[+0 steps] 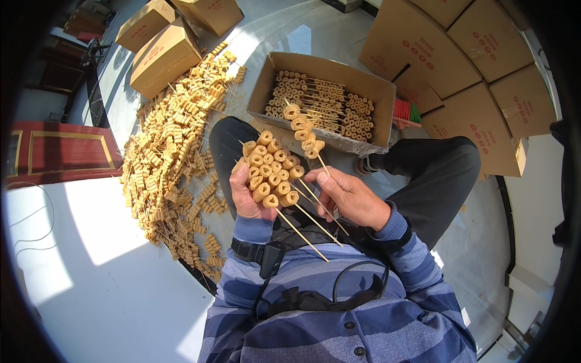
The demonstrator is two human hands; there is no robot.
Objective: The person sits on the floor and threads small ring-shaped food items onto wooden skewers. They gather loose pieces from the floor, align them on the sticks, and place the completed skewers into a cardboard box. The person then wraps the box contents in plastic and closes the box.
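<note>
My left hand [247, 196] is closed around a bundle of skewers [268, 170], each threaded with tan, hollow ring-shaped food pieces. Their bare sticks point down toward my lap. Just to the right, my right hand [358, 197] pinches the stick of one separate skewer [304, 131]. Its rings slant up and away, over the near edge of an open cardboard box [376, 124]. Inside that box, more ring skewers [327, 103] lie packed in rows. Some of my left fingers are hidden behind the bundle.
A large heap of loose skewers [166, 154] covers the floor on my left. Closed cartons [166, 57] stand behind it, and more cartons [478, 78] are stacked at the far right. A red and green brush-like object [407, 112] sits beside the open box. My bent legs [433, 166] flank the work.
</note>
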